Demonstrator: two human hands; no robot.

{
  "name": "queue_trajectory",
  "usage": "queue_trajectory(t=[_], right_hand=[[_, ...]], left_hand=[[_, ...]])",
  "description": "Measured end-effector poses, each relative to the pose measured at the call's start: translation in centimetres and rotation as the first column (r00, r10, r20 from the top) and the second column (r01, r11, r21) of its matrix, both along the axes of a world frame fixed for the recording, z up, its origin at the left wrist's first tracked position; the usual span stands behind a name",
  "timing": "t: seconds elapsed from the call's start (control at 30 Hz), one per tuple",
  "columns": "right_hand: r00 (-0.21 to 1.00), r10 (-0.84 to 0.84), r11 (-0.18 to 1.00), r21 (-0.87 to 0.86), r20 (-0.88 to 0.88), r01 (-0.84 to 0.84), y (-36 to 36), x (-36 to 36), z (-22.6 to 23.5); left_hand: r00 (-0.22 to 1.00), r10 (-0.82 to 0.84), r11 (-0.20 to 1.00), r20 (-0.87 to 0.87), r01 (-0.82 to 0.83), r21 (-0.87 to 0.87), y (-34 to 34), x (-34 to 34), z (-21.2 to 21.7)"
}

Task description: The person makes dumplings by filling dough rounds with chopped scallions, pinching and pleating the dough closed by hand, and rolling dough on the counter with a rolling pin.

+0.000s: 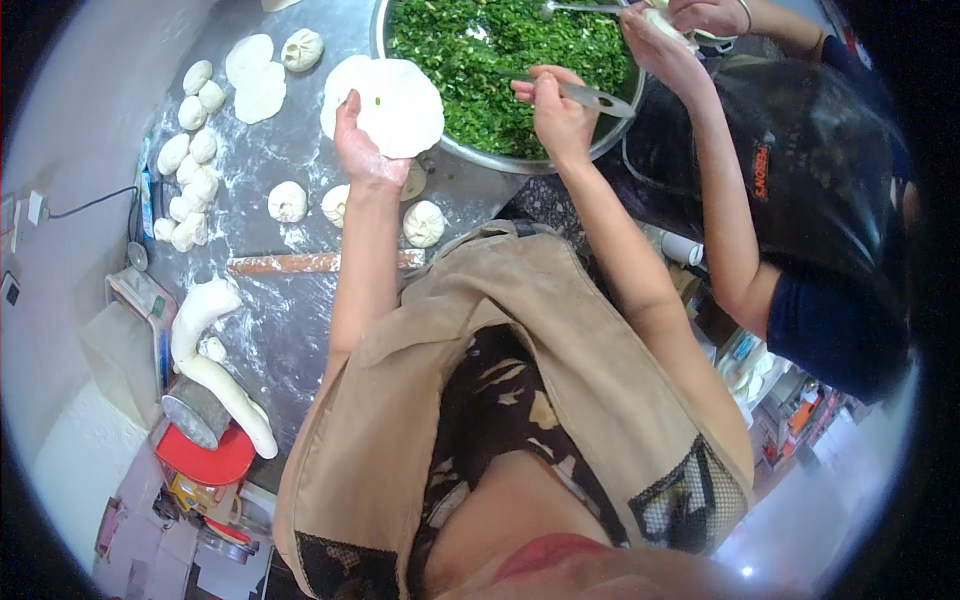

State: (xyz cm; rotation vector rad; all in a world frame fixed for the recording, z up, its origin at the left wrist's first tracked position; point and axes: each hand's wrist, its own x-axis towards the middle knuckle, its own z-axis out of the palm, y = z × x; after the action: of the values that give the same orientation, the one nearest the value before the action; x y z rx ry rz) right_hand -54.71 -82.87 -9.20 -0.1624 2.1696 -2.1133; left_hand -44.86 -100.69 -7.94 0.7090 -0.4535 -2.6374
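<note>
A round, flat dough wrapper (395,105) lies across my left hand (368,150), whose thumb rests on top of it. One small green bit sits on the wrapper near that thumb. My right hand (562,115) is closed around the handle of a metal spoon (600,101). The spoon's far end is hard to make out against the filling. Beneath this hand is a large steel bowl (480,160) of chopped green filling (470,75). Pleated buns (424,223) stand on the floured table near my left forearm.
At right, a co-worker's hands (672,38) hold white dough and a spoon beside the bowl. A wooden rolling pin (290,264) lies behind my left forearm. Dough pieces (188,195), stacked wrappers (258,85) and a long dough roll (215,365) occupy the table's left. A scale (140,310) stands there.
</note>
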Motion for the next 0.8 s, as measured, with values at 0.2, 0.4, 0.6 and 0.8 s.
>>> queue_trajectory(t=[0.2,0.4,0.6,0.8], right_hand=[[0.995,-0.093,0.975,-0.2,0.033,0.097,2.3,1.2,3.9],[0.578,0.277,0.905,0.41,-0.767,0.111,3.8,4.4,1.5],[0.431,0.501,0.838,0.546,-0.751,-0.022,4.3,5.7,-3.3],[0.371,0.53,0.832,0.552,-0.762,-0.054,3.3,6.3,-3.3]], left_hand=[[0.991,-0.059,0.998,0.117,0.06,-0.008,2.2,-4.3,-1.2],[0.993,-0.12,0.993,-0.001,0.12,-0.001,4.4,-9.3,0.2],[0.984,-0.178,0.984,0.028,0.178,0.008,3.9,-10.1,-0.8],[0.979,-0.19,0.975,0.077,0.179,0.131,3.1,-8.7,-0.5]])
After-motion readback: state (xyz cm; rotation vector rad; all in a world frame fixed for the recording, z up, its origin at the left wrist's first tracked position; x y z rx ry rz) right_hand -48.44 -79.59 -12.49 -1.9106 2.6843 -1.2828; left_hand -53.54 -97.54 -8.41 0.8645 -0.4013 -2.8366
